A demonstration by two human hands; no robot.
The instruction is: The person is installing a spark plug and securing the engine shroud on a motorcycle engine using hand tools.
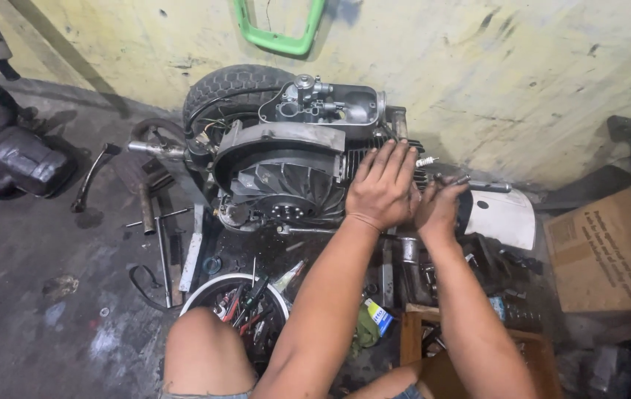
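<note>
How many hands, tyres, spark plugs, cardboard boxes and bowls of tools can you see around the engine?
Hands: 2, the left hand and the right hand, both on the engine
Tyres: 1, the black tyre
Spark plugs: 1, the spark plug
Cardboard boxes: 1, the cardboard box
Bowls of tools: 1, the white bowl
Total: 6

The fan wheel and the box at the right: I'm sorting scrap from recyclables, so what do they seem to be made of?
The grey finned fan wheel on the engine looks like cast metal, probably aluminium: dull grey, with moulded blades and a grimy sheen. The brown box looks like corrugated cardboard: matt tan faces, folded edges and a crumpled corner. The left hand rests on the ribbed cylinder beside the fan.
</note>
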